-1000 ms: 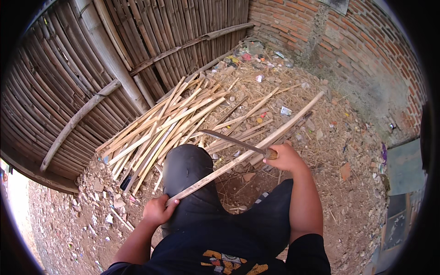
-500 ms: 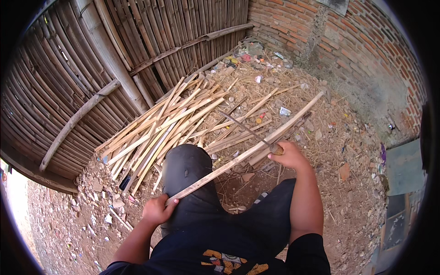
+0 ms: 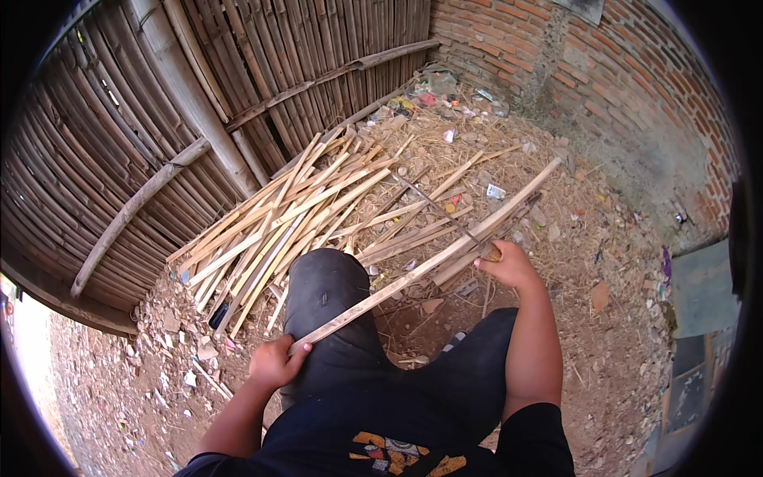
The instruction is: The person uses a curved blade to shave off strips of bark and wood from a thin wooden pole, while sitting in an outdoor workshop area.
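Observation:
A long pale wooden strip (image 3: 421, 271) slants from above my left thigh up to the far right. My left hand (image 3: 275, 362) is closed round its near end, thumb on top. In my right hand (image 3: 509, 265) is the wooden handle of a long, narrow-bladed knife (image 3: 438, 207). Its dark blade points far left and crosses the strip near my fist; whether the edge bites into the wood I cannot tell. The strip passes over my raised left knee (image 3: 326, 290).
A loose pile of cut wooden strips (image 3: 294, 208) lies beyond my knee, against a bamboo wall (image 3: 87, 159). A brick wall (image 3: 636, 95) stands at the far right. Straw, stones and litter cover the ground (image 3: 572, 238). Grey sheets (image 3: 699, 290) lean at the right.
My right hand and the knife have shifted slightly to the right, the blade now crossing the strip a little farther along. My left hand and the strip have hardly moved.

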A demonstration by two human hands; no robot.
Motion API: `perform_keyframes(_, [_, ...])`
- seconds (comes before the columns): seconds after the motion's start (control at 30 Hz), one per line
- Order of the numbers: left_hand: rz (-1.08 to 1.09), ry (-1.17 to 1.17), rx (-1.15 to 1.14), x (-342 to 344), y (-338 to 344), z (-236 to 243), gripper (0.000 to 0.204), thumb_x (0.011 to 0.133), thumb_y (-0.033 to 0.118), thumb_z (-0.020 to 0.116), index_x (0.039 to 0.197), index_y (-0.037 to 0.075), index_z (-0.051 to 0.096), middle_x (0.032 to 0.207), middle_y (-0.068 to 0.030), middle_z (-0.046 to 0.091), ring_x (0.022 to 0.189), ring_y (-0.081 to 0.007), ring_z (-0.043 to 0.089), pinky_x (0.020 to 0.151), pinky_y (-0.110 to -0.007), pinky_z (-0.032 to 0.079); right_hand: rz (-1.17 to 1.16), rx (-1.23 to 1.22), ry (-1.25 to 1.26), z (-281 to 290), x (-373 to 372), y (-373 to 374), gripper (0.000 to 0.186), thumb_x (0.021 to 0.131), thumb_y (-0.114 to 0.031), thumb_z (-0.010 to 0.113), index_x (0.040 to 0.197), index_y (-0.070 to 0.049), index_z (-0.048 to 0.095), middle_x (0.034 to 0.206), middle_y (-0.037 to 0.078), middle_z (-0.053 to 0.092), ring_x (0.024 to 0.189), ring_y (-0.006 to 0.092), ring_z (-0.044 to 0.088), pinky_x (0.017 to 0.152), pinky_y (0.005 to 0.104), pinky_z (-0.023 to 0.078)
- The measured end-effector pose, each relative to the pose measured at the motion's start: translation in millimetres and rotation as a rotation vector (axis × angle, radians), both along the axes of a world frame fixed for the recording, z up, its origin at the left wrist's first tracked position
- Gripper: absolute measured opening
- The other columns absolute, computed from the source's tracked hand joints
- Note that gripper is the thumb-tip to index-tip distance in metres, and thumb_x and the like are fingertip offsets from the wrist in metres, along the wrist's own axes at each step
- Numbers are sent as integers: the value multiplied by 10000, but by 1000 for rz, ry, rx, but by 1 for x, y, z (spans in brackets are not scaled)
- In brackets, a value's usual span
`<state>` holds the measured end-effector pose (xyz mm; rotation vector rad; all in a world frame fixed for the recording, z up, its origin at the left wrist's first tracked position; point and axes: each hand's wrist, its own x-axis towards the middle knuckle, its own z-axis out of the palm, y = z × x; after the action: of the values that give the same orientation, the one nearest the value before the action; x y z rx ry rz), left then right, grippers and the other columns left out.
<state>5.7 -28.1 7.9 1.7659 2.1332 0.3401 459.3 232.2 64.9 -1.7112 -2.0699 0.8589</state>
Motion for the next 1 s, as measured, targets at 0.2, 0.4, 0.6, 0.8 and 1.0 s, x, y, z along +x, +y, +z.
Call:
perform_keyframes(0.2, [-3, -2, 20, 0, 0, -1, 540, 971, 583, 602, 813, 68, 624, 684, -205, 662, 715, -444, 698, 672, -545, 550, 41, -48, -54, 9, -8, -3, 509, 804, -349, 837, 1161, -1, 732, 979, 224, 735, 942, 345, 721, 873, 418, 547])
perform_keyframes(0.4, [-11, 4, 27, -1, 0, -1, 542, 975, 582, 598, 806, 67, 619, 684, -204, 664, 714, -441, 699, 668, -542, 551, 209, -11, -169, 11, -25, -8, 548, 800, -370, 845, 1171, 13, 721, 938, 203, 726, 923, 325, 704, 844, 428, 533])
perform_keyframes(0.6, [-18, 14, 27, -1, 0, -1, 542, 971, 587, 598, 809, 70, 620, 687, -203, 666, 715, -434, 699, 670, -538, 553, 94, -51, -70, 7, -9, -3, 516, 803, -359, 849, 1161, -7, 730, 945, 182, 737, 896, 295, 707, 835, 414, 537])
perform_keyframes(0.8, [-3, 13, 14, 2, 0, 1, 537, 969, 584, 603, 810, 71, 622, 687, -204, 665, 706, -431, 698, 661, -538, 551, -44, -39, 41, -4, 8, 2, 499, 798, -330, 851, 1175, -25, 736, 948, 169, 744, 880, 301, 712, 835, 406, 541])
perform_keyframes(1.0, [-21, 8, 62, 0, 0, -3, 528, 967, 565, 619, 802, 65, 615, 673, -202, 658, 684, -433, 693, 640, -537, 546, 81, 68, -80, -9, 0, 1, 499, 801, -336, 846, 1165, -15, 729, 956, 190, 741, 898, 329, 712, 847, 411, 542])
